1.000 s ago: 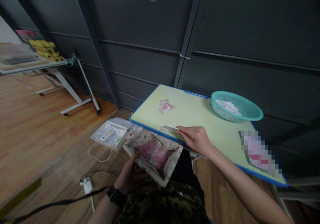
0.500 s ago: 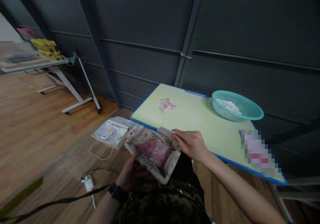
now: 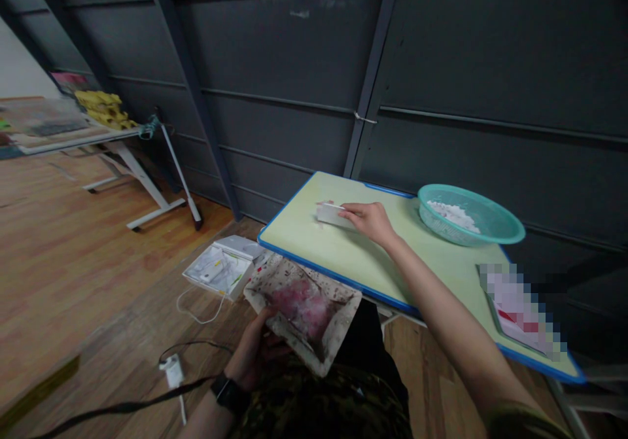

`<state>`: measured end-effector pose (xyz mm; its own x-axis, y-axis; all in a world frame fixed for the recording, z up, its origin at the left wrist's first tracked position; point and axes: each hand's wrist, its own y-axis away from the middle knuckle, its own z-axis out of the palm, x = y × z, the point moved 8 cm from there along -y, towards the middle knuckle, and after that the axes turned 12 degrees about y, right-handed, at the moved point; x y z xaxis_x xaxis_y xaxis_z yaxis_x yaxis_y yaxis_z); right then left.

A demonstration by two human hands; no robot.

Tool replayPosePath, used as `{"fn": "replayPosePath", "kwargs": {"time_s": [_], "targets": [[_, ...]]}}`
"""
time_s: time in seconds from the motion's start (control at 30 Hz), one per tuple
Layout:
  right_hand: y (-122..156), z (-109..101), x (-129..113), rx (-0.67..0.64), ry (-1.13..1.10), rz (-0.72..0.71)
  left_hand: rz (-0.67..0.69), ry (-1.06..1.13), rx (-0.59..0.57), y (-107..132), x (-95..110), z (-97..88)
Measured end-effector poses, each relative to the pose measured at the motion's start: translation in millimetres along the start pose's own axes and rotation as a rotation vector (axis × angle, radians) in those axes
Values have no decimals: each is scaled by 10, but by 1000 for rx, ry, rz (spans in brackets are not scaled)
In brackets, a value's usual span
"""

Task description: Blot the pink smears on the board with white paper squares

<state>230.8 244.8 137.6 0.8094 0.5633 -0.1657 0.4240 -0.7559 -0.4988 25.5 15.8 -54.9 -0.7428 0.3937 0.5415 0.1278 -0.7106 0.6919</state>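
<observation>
The right hand (image 3: 370,222) reaches out over the yellow tabletop (image 3: 338,256), thumb and fingers closed in a pinch on the right end of a flat white card (image 3: 331,214). The card's long axis runs roughly sideways, pointing left from the fingertips, its broad face turned toward the body. A few pink scraps (image 3: 322,203) show just past its far edge; the card hides the rest of that spot, and I cannot tell whether its lower edge touches the tabletop.

The left hand (image 3: 258,341) is curled around the near left side of a speckled box (image 3: 299,344), thumb over the rim and fingers around the outer wall. Pink material (image 3: 301,305) lies inside. The box sits at the table's near edge, lower than the top, its mouth facing up; whether its far wall touches that edge is unclear.

The key line is near to far: the scraps lie straight out beyond the box and slightly to its right, with a strip of tabletop between the 2. The right hand is much nearer the scraps. A green colander (image 3: 495,220) holding white bits (image 3: 454,214) stands well to its right
</observation>
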Motion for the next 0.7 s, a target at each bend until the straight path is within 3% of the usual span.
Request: {"fn": "replayPosePath", "kwargs": {"time_s": [0.17, 0.33, 0.5, 0.7], "targets": [[-61, 105, 69, -123, -54, -49, -14, 18, -1, -8, 2, -28], [-23, 14, 297, -89, -203, 49, -10, -3, -9, -15, 26, -4], [17, 87, 311, -173, -307, 67, -3, -14, 2, 18, 43, 9], [33, 91, 408, -130, -295, 147, 27, -43, -5, 103, 100, 92]]}}
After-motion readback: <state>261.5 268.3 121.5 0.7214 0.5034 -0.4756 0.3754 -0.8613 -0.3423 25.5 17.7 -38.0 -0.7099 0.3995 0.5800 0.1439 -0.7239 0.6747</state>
